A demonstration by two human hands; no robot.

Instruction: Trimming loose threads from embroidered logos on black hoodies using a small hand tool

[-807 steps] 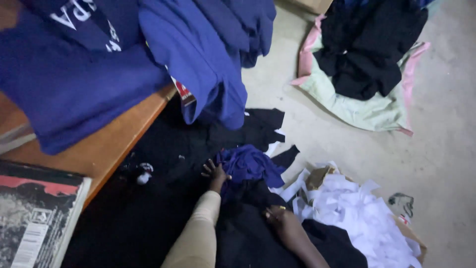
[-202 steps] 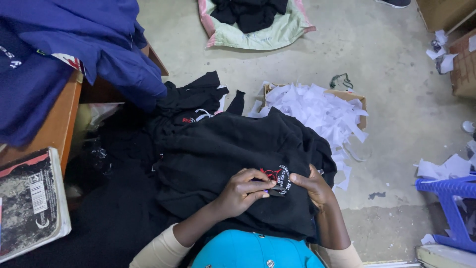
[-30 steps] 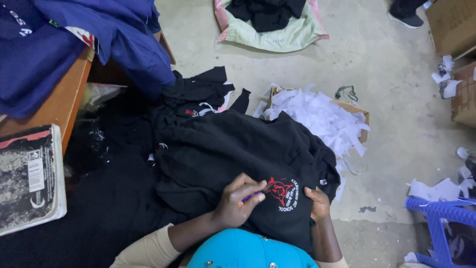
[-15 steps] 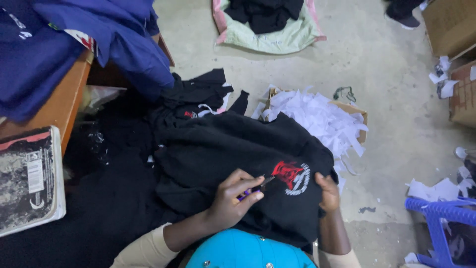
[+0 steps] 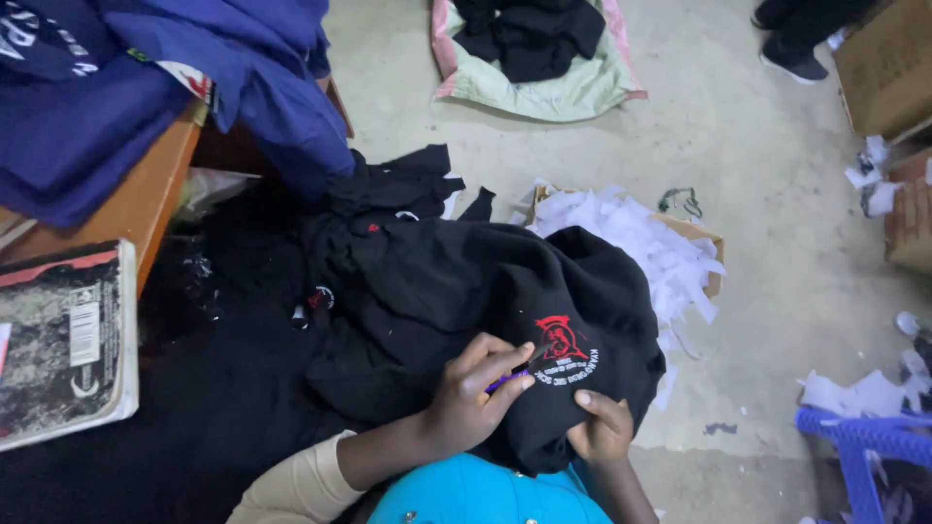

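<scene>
Shifted rightward, 1 black garment [image 5: 456, 291] held by 2 hands [image 5: 476, 403].

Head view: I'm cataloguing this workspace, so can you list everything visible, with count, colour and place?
Black garment: one, red-and-white emblem, on the lap.
Small tool: one, purple handle, at the emblem.
Black clothes heap: uncounted, on the floor, left.
Blue garments: several, on the wooden table, upper left.
Book: one, dark cover, left edge.
White scraps: many, in a cardboard box.
Pale green sack: one, holding black clothes, top.
Blue plastic stool: one, lower right.
Left hand: fingers pinch the tool.
Right hand: grips the garment edge.
</scene>
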